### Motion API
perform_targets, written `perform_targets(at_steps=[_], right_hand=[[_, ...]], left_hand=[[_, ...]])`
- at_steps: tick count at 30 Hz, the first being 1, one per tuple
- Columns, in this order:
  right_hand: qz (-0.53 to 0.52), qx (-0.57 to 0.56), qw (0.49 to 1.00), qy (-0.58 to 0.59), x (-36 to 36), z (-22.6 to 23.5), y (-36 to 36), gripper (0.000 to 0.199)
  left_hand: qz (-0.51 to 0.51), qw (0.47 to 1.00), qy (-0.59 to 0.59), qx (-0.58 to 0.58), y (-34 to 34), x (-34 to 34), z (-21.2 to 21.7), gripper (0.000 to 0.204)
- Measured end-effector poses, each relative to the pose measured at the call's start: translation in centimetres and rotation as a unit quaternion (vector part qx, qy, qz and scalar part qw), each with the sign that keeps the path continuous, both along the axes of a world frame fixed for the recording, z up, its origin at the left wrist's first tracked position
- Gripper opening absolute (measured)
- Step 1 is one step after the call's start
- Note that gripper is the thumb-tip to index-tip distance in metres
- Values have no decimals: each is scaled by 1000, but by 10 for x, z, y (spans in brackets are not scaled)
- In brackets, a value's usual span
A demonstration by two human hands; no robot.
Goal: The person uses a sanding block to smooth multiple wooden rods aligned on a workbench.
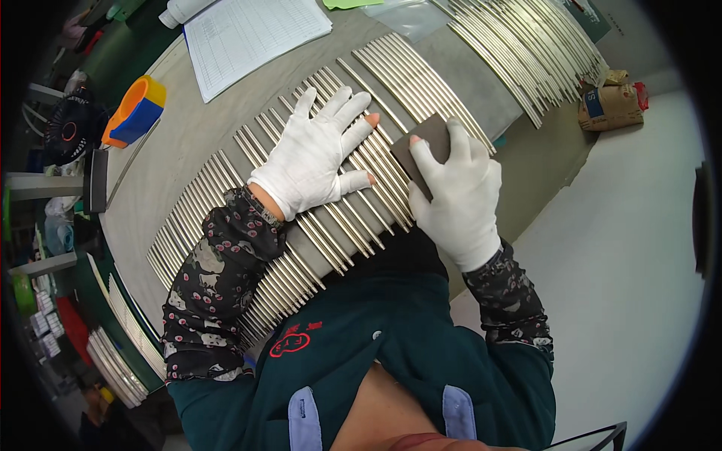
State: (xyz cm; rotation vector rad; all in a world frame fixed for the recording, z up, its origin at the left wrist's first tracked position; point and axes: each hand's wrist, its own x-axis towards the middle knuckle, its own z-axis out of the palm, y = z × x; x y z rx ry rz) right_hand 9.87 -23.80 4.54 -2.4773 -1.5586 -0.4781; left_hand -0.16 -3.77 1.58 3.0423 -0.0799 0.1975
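Observation:
Many thin, shiny metal rods (203, 195) lie side by side in a fanned row across the grey table. My left hand (312, 154), in a white glove with bare thumb and fingertip showing, rests on them with fingers spread. In my right hand (462, 192), also gloved, is a dark grey-brown rectangular block (435, 135), with thumb and fingers around its edges. The block sits over the rods just right of my left hand; its underside is hidden. Beyond it is a tighter group of rods (410, 75).
More rods (519, 45) are piled at the far right, near a brown paper bag (613, 105). A printed sheet (256, 45) lies at the back. At the left stand a blue, yellow and orange holder (139, 109) and a black fan (71, 128). Rod bundles (113, 364) sit lower left.

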Motion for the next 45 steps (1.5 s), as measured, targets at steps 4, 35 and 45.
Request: perform_targets(at_steps=[4,35,45], right_hand=[[-13,-60,997,40,-9,11,-49,55],[-55,22,997,57,-14,-5,-76,62],[15,19,999,33,-3,2,-13,49]], left_hand=[[11,1000,10,4,2,-2,0,78],[3,999,17,46,0,2,-4,81],[1,999,25,23,-1,-1,0,78]])
